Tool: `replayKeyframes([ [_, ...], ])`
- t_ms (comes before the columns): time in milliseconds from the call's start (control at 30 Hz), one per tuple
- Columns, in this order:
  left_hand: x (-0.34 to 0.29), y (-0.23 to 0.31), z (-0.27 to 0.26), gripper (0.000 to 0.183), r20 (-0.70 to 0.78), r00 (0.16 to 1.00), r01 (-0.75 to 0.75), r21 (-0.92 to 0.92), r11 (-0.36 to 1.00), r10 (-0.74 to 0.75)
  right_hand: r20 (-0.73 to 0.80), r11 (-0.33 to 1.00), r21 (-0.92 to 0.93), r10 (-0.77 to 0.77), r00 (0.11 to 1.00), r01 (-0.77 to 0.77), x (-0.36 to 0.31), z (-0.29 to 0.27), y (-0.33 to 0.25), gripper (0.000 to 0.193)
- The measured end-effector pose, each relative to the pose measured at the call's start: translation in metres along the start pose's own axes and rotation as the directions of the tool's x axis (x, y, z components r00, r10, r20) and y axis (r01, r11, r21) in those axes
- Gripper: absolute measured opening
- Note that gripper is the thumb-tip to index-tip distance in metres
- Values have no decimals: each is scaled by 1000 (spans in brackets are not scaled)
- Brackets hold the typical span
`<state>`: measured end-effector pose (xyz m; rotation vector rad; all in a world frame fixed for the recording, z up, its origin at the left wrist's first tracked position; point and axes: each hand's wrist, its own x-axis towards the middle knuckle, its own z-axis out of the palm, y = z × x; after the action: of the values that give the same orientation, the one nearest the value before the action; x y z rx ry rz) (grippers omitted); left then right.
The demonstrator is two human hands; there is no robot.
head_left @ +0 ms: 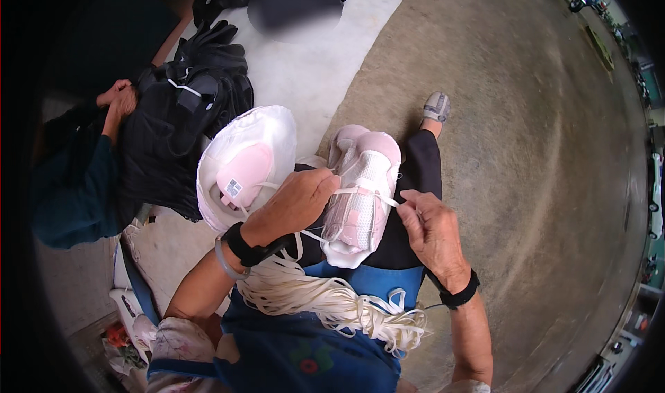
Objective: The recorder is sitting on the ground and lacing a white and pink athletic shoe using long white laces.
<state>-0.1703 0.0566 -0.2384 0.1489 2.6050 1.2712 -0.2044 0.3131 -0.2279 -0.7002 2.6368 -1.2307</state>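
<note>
Across my lap lies a pair of pink and white shoe uppers (358,221) made partly of mesh. A white shoelace (364,191) runs over them from hand to hand. My left hand (296,200) is closed on one end, at the left edge of the uppers. On the right, my right hand (435,235) pinches the other end between thumb and finger. A thick bundle of white laces (305,290) rests on my blue apron (305,344). Beside my left hand is a bowl-shaped white piece (280,126) with a pink tongue-like part (248,175) inside.
To the left is a heap of black shoe parts (187,116), with another person's hands (121,99) at its far side. A dark round seat (294,9) stands at the back. Brown concrete floor (526,185) stretches right. My foot in a grey shoe (436,107) reaches forward.
</note>
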Motion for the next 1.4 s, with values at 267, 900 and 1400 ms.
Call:
replayKeyframes([
  [267, -1, 1, 3, 24, -9, 995, 93, -142, 986, -95, 43, 999, 26, 32, 999, -33, 2, 17, 0, 13],
  [900, -47, 28, -18, 27, -63, 972, 184, -387, 904, -224, -47, 985, 121, 132, 990, -126, -18, 6, -33, 14],
  [1400, -21, 0, 6, 24, -144, 987, 68, -34, 997, -73, -41, 977, -171, -137, 990, 129, 19, 48, -36, 29],
])
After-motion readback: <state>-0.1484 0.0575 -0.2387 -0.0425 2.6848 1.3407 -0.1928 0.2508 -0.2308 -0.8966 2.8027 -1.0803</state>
